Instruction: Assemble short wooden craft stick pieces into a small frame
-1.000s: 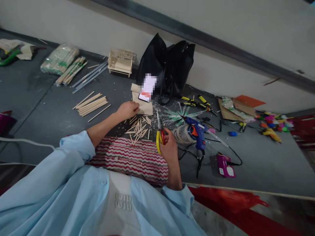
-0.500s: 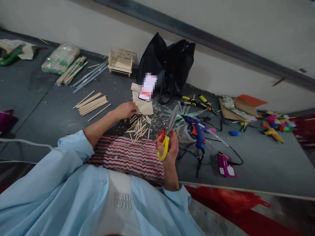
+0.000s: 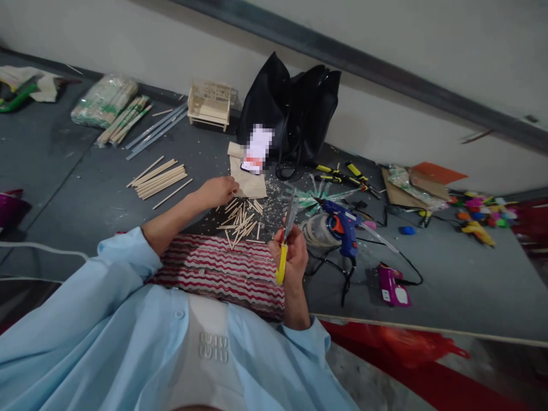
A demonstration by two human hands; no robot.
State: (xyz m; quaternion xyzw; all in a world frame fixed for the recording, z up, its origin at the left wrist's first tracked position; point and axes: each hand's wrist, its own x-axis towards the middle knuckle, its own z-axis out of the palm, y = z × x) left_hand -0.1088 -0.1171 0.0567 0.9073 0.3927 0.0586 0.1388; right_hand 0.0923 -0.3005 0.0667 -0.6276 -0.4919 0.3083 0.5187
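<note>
Black bag (image 3: 291, 111) against far wall, small stick-built bench (image 3: 210, 103) to its left. Blue glue gun (image 3: 342, 225) right of centre, purple charger (image 3: 391, 285) nearer. Wrapped stick bundles (image 3: 105, 103) far left; pliers (image 3: 342, 177) and coloured bits (image 3: 479, 214) far right.

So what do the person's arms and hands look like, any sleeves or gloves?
Both hands are bare, no gloves. The left hand and right hand come out of light blue sleeves pushed up the forearms; the right cuff sits lower. No rings or watch visible.

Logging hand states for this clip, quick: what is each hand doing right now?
Left hand: fingers curled, resting by the cut wooden sticks; any grip cannot be told.
Right hand: closed on the yellow-handled scissors, blades up.
</note>
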